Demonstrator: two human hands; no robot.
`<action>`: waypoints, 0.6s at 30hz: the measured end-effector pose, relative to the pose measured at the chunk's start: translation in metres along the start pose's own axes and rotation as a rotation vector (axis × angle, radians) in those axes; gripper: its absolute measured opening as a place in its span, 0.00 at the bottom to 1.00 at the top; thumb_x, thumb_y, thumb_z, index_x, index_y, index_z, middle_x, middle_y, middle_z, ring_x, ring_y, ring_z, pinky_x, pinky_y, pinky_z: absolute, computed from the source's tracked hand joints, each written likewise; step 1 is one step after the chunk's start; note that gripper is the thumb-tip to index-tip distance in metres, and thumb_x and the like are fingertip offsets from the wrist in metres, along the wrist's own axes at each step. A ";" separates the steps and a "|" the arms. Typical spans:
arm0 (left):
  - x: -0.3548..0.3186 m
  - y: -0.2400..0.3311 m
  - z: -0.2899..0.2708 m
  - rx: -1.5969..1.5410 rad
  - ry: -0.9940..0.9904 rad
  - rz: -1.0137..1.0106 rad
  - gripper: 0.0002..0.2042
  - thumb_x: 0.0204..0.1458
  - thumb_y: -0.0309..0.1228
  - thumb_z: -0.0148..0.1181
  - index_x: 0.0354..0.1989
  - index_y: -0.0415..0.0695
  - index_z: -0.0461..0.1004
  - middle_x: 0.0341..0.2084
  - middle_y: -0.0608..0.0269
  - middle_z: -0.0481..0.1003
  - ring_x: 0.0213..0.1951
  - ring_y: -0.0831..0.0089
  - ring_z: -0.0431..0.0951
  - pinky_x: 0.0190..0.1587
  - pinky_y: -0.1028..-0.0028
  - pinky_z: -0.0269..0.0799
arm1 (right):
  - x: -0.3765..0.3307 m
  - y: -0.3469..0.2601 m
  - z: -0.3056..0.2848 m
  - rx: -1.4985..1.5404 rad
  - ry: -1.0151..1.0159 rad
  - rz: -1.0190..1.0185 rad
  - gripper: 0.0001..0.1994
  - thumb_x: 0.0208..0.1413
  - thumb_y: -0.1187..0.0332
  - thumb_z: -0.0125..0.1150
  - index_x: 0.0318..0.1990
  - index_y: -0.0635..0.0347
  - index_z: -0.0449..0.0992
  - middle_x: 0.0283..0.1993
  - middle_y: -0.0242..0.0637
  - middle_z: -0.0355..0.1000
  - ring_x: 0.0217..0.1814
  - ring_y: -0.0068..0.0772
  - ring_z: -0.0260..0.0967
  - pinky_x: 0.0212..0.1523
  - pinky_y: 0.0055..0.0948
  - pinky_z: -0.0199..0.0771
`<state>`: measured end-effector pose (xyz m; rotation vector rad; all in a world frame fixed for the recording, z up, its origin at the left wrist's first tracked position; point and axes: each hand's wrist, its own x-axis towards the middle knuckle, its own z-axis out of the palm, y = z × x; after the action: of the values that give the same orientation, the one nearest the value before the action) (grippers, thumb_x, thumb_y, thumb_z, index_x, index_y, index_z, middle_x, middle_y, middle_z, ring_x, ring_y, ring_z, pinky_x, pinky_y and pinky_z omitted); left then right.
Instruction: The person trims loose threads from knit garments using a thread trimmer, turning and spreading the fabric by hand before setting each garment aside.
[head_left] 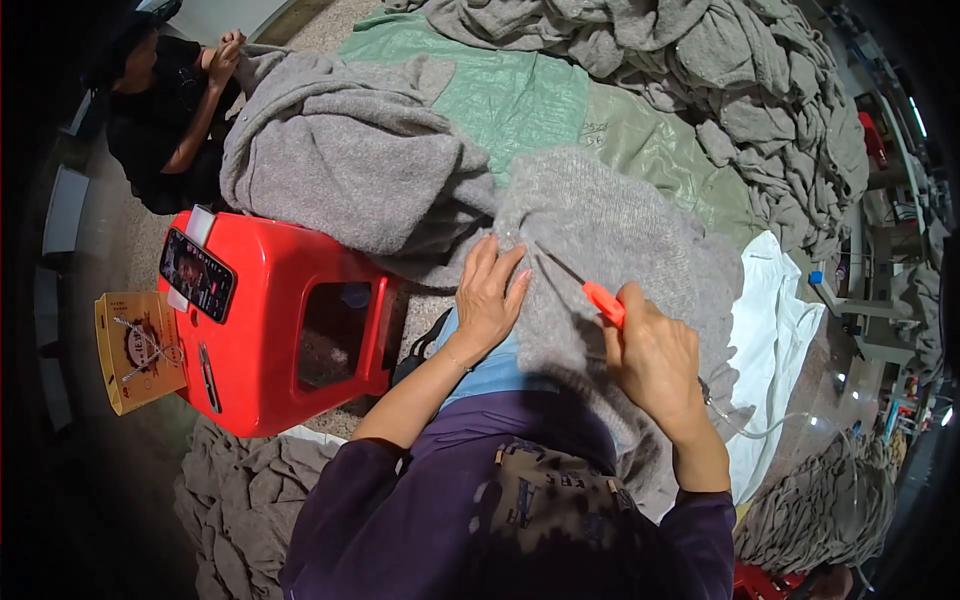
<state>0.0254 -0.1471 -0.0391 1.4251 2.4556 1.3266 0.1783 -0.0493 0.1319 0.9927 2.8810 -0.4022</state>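
A light grey, fuzzy knit piece [610,215] lies over my lap and spreads away in front of me. At its left edge, my left hand [487,305] grips the knit with thumb and fingers. My right hand [655,360] is closed around the orange-red handle of a thin tool [604,301] with a slender metal shaft. That shaft points up and left over the knit, towards my left fingers; its tip is too small to make out. Another grey knit heap [340,150] sits just beyond my left hand.
To the left stands a red plastic stool [265,300] with a phone [197,275], a dark slim tool [209,377] and a yellow paper bag [140,350] beside it. A person in black [165,120] sits far left. Green sheeting [510,95] and grey knit piles [760,80] lie beyond; white plastic [765,340] is at right.
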 end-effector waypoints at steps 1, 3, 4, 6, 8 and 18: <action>0.000 0.001 -0.001 0.009 0.017 0.027 0.17 0.47 0.31 0.61 0.47 0.42 0.72 0.48 0.41 0.67 0.54 0.47 0.64 0.54 0.59 0.62 | 0.001 0.000 0.000 0.000 -0.003 0.004 0.10 0.50 0.67 0.57 0.34 0.61 0.63 0.25 0.49 0.70 0.24 0.54 0.68 0.23 0.46 0.65; -0.001 0.002 -0.001 -0.016 0.008 0.013 0.17 0.47 0.30 0.60 0.46 0.42 0.72 0.47 0.41 0.67 0.54 0.47 0.64 0.54 0.59 0.62 | 0.004 0.000 -0.001 0.025 0.033 -0.036 0.11 0.50 0.67 0.58 0.34 0.61 0.63 0.24 0.49 0.70 0.24 0.54 0.69 0.23 0.46 0.65; -0.001 0.002 -0.001 -0.039 0.002 0.000 0.16 0.46 0.29 0.60 0.46 0.41 0.72 0.46 0.41 0.68 0.53 0.47 0.65 0.54 0.59 0.62 | 0.005 -0.001 -0.001 0.026 0.033 -0.037 0.11 0.50 0.67 0.58 0.34 0.61 0.63 0.24 0.49 0.70 0.24 0.54 0.69 0.23 0.46 0.65; -0.002 0.002 -0.001 -0.043 0.013 -0.004 0.16 0.46 0.29 0.60 0.45 0.41 0.72 0.45 0.42 0.69 0.52 0.47 0.65 0.54 0.59 0.63 | 0.006 -0.004 0.000 0.034 0.011 -0.052 0.11 0.50 0.66 0.58 0.33 0.61 0.63 0.23 0.48 0.70 0.24 0.54 0.68 0.23 0.45 0.65; -0.002 0.001 -0.001 -0.047 0.024 -0.006 0.16 0.46 0.29 0.60 0.45 0.41 0.72 0.44 0.42 0.69 0.52 0.47 0.65 0.53 0.59 0.63 | 0.006 -0.005 0.001 0.026 0.007 -0.048 0.11 0.50 0.66 0.58 0.33 0.61 0.63 0.23 0.48 0.70 0.24 0.54 0.69 0.23 0.45 0.65; 0.035 -0.023 0.003 -1.070 -0.018 -0.943 0.15 0.50 0.27 0.61 0.45 0.36 0.70 0.39 0.63 0.74 0.39 0.78 0.72 0.45 0.78 0.66 | 0.006 -0.006 0.014 0.056 0.043 -0.013 0.10 0.51 0.66 0.57 0.34 0.60 0.64 0.25 0.49 0.71 0.25 0.54 0.69 0.24 0.45 0.67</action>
<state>-0.0100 -0.1253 -0.0435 0.0165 1.4610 1.7565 0.1699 -0.0540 0.1189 1.0033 2.9311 -0.4706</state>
